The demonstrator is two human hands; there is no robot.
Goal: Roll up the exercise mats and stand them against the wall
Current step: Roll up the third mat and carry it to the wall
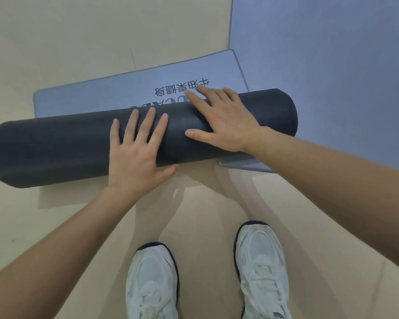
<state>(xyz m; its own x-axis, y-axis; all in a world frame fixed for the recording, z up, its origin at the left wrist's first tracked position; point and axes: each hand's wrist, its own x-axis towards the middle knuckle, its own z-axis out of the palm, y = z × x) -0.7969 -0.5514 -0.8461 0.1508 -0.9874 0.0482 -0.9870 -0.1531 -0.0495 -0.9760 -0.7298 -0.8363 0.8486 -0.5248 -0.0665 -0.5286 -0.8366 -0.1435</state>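
Note:
An exercise mat lies across the floor in front of me, mostly wound into a thick dark grey roll [55, 148]. Its last unrolled stretch [115, 88], blue-grey with dark printed lettering, lies flat beyond the roll. My left hand [136, 146] presses flat on the middle of the roll with the fingers spread. My right hand [219, 118] lies flat over the top of the roll a little to the right, its fingertips reaching the flat part.
A second blue-grey mat [320, 54] lies flat on the beige floor [67, 42] at the upper right, its near edge under the roll's right end. My two white sneakers [260, 268] stand just behind the roll.

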